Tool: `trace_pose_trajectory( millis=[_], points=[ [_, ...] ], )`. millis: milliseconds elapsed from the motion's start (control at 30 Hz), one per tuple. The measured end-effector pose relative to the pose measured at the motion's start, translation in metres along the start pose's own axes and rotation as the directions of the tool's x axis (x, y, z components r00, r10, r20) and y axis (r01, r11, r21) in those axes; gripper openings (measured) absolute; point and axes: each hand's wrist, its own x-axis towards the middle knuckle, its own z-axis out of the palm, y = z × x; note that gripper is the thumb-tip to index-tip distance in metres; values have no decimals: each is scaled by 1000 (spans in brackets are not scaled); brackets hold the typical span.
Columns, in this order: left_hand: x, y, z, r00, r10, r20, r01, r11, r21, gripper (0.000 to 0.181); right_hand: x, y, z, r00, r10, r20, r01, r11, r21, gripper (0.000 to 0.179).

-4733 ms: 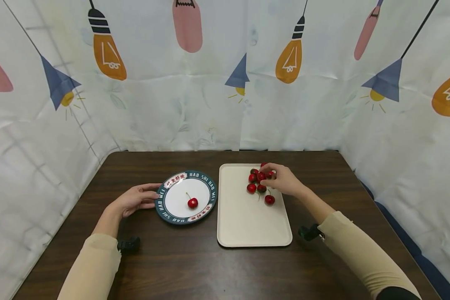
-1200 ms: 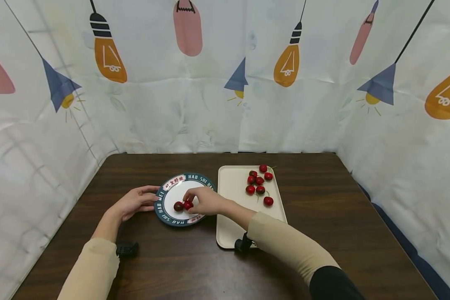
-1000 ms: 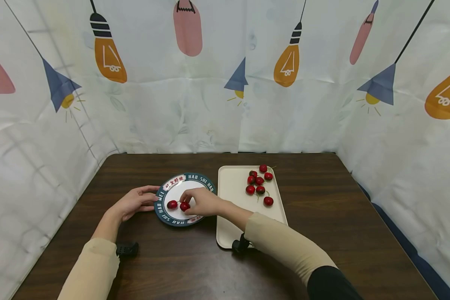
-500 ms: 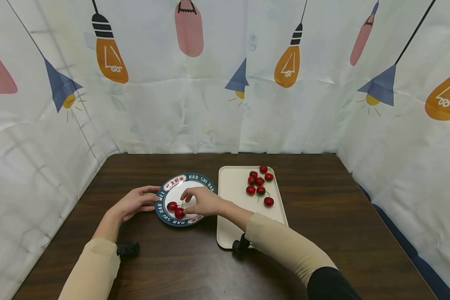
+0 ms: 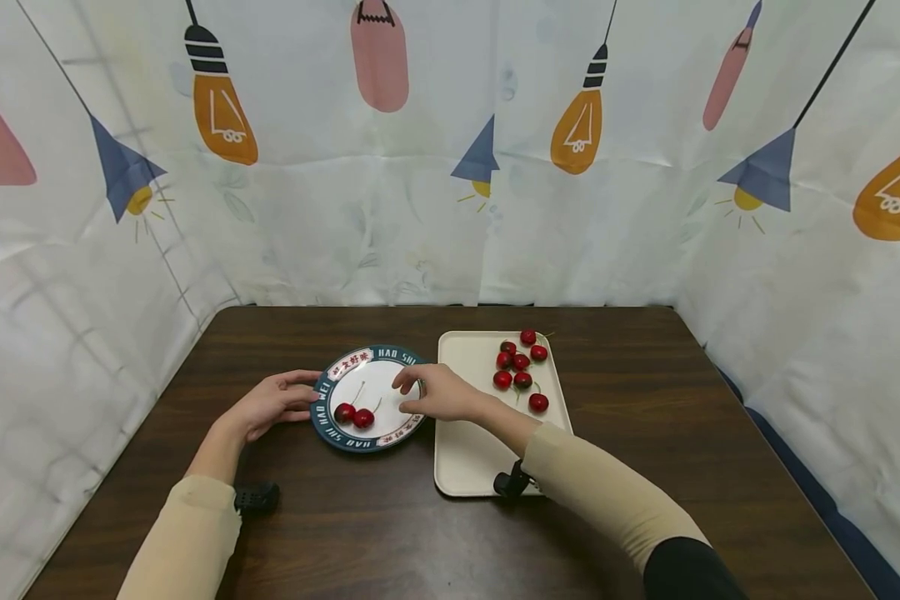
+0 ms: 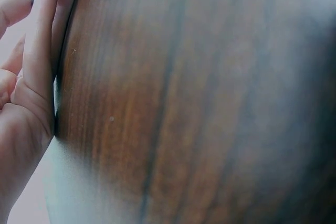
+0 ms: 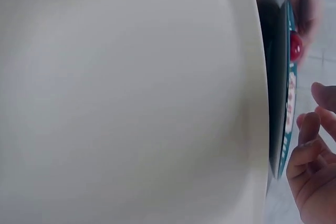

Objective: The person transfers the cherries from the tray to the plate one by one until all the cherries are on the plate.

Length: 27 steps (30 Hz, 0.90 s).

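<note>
Two red cherries with stems lie side by side on the left part of a round white plate [image 5: 382,379] with a blue-green lettered rim. One is the left cherry [image 5: 344,412], the other the right cherry [image 5: 363,418]. Against the plate's left rim rests my left hand [image 5: 273,404], its fingers nearly straight. My right hand [image 5: 444,393] hovers over the plate's right edge, thumb and fingers parted around nothing. The right wrist view also shows those parted fingers [image 7: 310,127] beside the tilted-looking plate rim [image 7: 289,103].
Right of the plate lies a cream rectangular tray [image 5: 468,462], partly under my right forearm. Several cherries [image 5: 521,362] are grouped in its upper right part. Both stand on a dark wooden table [image 5: 345,533], with a printed curtain [image 5: 420,233] behind.
My right hand brought a second cherry from the tray to the plate, set it beside the first, let go and drew back to the right. The left hand stayed at the rim.
</note>
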Motion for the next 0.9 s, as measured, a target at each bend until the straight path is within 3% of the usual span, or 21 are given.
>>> trace_pose_trajectory(
  millis=[300,900],
  points=[
    [0,1,0,1000,-4,-11,4,1000,5,64,-27,14,-18,1000,10,-22,-9,1000,18,32],
    [1,-1,1,1000,-6,-18,6,1000,11,64,-88,41,-50,992,99,-82,-97,995,37,31]
  ],
)
